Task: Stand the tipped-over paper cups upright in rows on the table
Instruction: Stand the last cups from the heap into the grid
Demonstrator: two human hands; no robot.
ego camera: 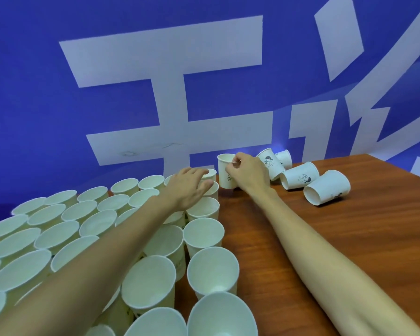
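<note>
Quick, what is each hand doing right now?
Left hand: open, straight fingers resting on the rims of upright white paper cups at the far end of the rows.
Right hand: pinching the rim of one upright white paper cup.

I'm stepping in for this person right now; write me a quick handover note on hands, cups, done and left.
Right hand: pinches the rim of an upright cup at the far end of the rows.
Left hand: fingers flat on the far standing cups, holding nothing.
Done: standing cups fill the table's left side in rows.
Left: four tipped cups lie at far right; stand them next.
</note>
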